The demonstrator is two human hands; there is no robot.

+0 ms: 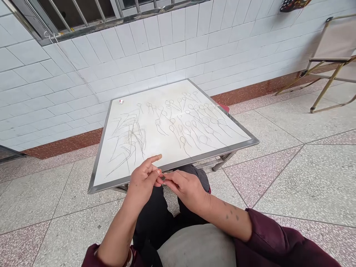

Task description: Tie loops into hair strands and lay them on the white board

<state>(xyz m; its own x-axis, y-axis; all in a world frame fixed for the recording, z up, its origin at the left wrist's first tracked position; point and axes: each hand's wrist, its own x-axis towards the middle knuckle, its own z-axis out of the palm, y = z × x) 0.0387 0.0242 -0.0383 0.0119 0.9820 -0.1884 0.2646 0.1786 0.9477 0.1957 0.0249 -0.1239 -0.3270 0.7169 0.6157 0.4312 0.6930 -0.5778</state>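
Observation:
My left hand (144, 178) is just past the table's front edge, thumb and a finger pinched together, index finger stretched out. Against it, my right hand (185, 186) is closed, its fingertips meeting the left ones. Between the fingertips shows a small dark piece (163, 178), too small to name; which hand bears it is hard to tell. On the white table (151, 148) lie thin dark wires. Bent loose wires (130, 137) make a tangled heap on the left, and several wires with a round loop at one end (183, 140) spread over the middle and right.
A small white and red object (121, 101) lies at the table's far left corner. The table has a grey metal rim (222, 151) and stands by a white tiled wall (155, 55). A folding chair (330, 55) is at the right. My knees are under the front edge.

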